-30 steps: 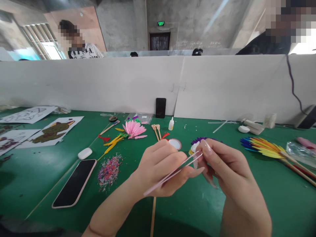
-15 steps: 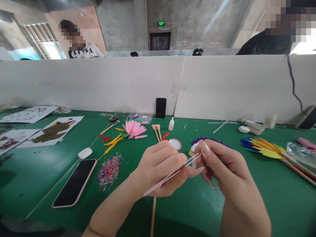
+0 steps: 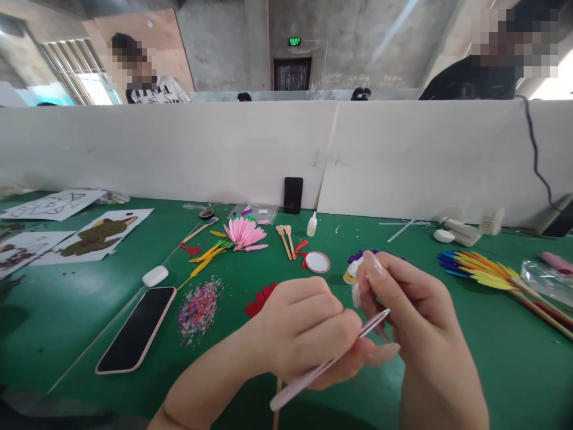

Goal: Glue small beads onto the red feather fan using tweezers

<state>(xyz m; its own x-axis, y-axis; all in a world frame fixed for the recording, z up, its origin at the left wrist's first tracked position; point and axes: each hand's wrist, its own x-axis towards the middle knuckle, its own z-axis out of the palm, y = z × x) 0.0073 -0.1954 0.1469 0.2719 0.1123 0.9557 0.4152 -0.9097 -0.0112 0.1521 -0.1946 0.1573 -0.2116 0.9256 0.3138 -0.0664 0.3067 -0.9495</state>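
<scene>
My left hand [image 3: 308, 328] is closed around a pair of pale pink tweezers [image 3: 307, 379], whose metal tips point up and right toward my other hand. My right hand [image 3: 403, 298] is pinched, thumb against fingers, just beyond those tips; whatever sits in the pinch is too small to make out. Partly behind my left hand lies a cluster of red petal-like pieces [image 3: 259, 301]. A wooden stick [image 3: 278, 388] comes out below that hand. Behind my right hand are a small white bottle with a yellow label [image 3: 350, 273] and some purple pieces [image 3: 357, 256], mostly covered.
On the green table [image 3: 147, 406] lie a phone [image 3: 136, 331], colourful bits [image 3: 199, 310], a pink petal flower [image 3: 244, 233] and a round white dish [image 3: 317, 262]. A glue bottle [image 3: 312, 224] stands near the white partition [image 3: 201, 149]. A multicoloured fan [image 3: 478, 269] lies right.
My left hand with the tweezers has moved right and down, uncovering the red pieces and more of the dish. The tweezer tips have dropped away from my right fingertips, which stay pinched.
</scene>
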